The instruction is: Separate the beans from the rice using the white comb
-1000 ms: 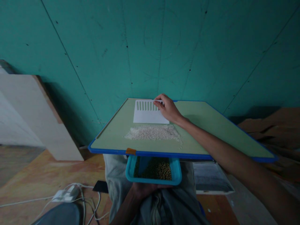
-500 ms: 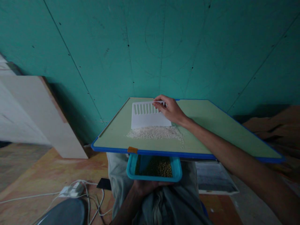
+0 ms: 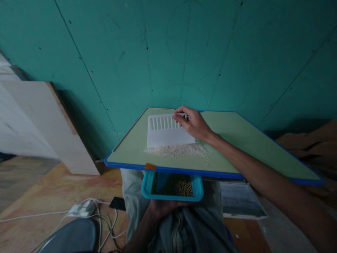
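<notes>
My right hand (image 3: 194, 123) grips the top right of a white slotted scraper (image 3: 167, 135) standing on a green board with a blue rim (image 3: 231, 133). The scraper's lower edge touches a band of white grains (image 3: 177, 150) near the board's front edge. Below that edge my left hand (image 3: 163, 208) holds a teal tray (image 3: 147, 186) from underneath; the tray contains yellowish-green beans (image 3: 177, 186). My left hand's fingers are mostly hidden under the tray.
A teal wall stands right behind the board. A pale slanted panel (image 3: 39, 123) leans at the left. White cables and an adapter (image 3: 81, 211) lie on the orange floor, beside a dark phone (image 3: 118, 203). A grey mat (image 3: 242, 203) lies at the right.
My right hand has pushed the scraper toward me, up against the white grains, squeezing them into a narrower band nearer the board's front edge. The tray stays below.
</notes>
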{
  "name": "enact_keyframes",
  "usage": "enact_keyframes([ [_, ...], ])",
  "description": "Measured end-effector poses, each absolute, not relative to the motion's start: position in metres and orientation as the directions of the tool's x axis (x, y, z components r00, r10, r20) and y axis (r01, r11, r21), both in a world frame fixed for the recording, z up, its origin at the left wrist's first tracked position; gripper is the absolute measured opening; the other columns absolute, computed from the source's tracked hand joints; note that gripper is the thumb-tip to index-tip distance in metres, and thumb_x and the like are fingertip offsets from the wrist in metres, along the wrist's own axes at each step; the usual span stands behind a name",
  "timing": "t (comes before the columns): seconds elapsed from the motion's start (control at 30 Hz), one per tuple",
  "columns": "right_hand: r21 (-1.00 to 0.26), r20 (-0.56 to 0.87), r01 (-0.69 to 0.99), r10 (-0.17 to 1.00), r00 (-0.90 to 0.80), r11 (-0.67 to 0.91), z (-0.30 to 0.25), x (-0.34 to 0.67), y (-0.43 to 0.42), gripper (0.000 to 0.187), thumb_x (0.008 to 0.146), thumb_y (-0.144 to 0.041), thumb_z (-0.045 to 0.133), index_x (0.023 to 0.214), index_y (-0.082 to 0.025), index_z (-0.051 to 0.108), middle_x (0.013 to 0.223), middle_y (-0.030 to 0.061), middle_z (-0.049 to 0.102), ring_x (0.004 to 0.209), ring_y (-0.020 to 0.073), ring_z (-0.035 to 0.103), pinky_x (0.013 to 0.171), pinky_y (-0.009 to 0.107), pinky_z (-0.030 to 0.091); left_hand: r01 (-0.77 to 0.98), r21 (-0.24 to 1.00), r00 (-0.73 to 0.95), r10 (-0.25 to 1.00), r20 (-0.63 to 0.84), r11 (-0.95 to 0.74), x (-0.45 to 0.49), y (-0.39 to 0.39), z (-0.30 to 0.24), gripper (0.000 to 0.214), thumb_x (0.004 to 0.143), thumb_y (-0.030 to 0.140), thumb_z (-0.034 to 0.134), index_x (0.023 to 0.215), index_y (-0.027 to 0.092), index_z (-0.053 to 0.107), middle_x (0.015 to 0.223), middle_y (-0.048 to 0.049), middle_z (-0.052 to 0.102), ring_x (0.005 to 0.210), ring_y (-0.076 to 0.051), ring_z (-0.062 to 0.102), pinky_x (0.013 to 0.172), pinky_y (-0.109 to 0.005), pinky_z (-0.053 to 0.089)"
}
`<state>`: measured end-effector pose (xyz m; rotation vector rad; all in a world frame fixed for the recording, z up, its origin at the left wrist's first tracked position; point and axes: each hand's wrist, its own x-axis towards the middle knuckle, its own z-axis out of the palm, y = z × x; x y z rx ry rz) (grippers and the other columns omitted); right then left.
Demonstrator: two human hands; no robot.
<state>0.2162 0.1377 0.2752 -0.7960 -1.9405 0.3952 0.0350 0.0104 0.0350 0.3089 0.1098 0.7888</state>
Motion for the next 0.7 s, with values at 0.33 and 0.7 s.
enact_keyframes([
  [0.33, -0.558, 0.682, 0.351, 0.656, -0.322, 0.752, 0.277, 0.217, 0.13, 0.024, 0.097, -0.04, 0.063, 0.096, -0.017, 0.067, 0.079, 0.0005, 0.065, 0.065, 0.0131, 0.055, 0.061, 0.027, 0.039, -0.689, 0.309, 0.694, 0.719, 0.023, 0.655, 0.035, 0.01, 0.035, 0.065, 0.094, 0.061, 0.043, 0.152, 0.033, 0.043, 0.153, -0.0102, 0.054, 0.137, -0.043, 0.051, 0.112, -0.074, 0.033],
  [0.7, -0.58, 0.656, 0.355, 0.679, -0.33, 0.733, 0.278, 0.216, 0.121, 0.027, 0.096, -0.044, 0.063, 0.096, -0.018, 0.067, 0.079, 0.0007, 0.066, 0.065, 0.0137, 0.056, 0.062, 0.028, 0.041, -0.692, 0.306, 0.712, 0.688, 0.141, 0.654, 0.035, 0.013, 0.034, 0.067, 0.095, 0.056, 0.045, 0.156, 0.031, 0.034, 0.158, -0.0122, 0.047, 0.141, -0.043, 0.047, 0.114, -0.075, 0.026],
])
